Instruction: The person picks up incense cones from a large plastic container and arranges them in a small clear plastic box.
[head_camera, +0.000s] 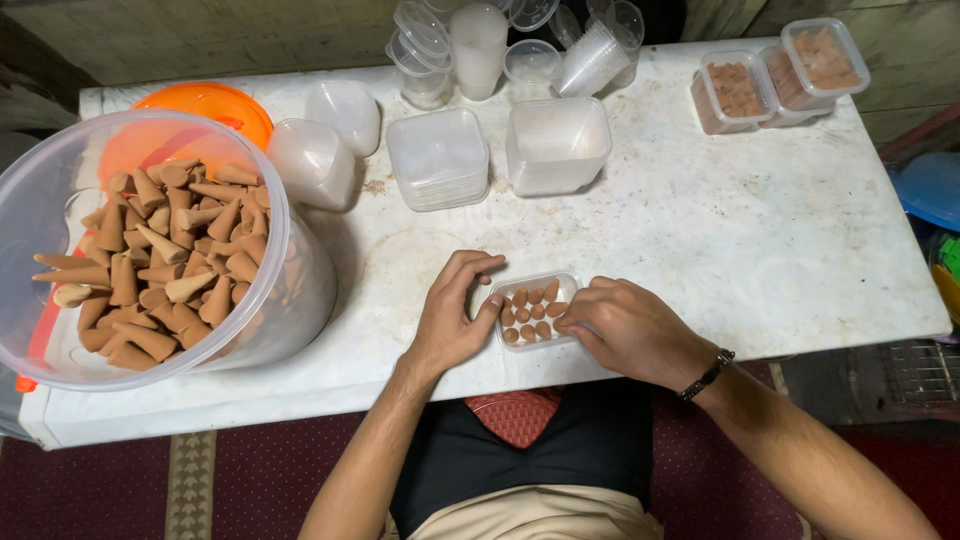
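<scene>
Cones of brown incense stand packed in a small clear tray (536, 310) near the front edge of the white worktop (760, 240). The left hand (452, 315) cups the tray's left end, fingers (478, 268) curled loosely over its corner without clamping it. The right hand (625, 325) rests at the tray's right end, its fingertips (565, 322) pressing on the cones inside; whether they pinch a cone cannot be told. A dark wristband (706, 375) circles the right wrist. To the left, a big clear tub (310, 270) holds many more cones. Behind the hands sit stacks of empty trays (557, 145) and lids (437, 158), and 2 filled, lidded boxes (780, 75) stand at the far right corner.
</scene>
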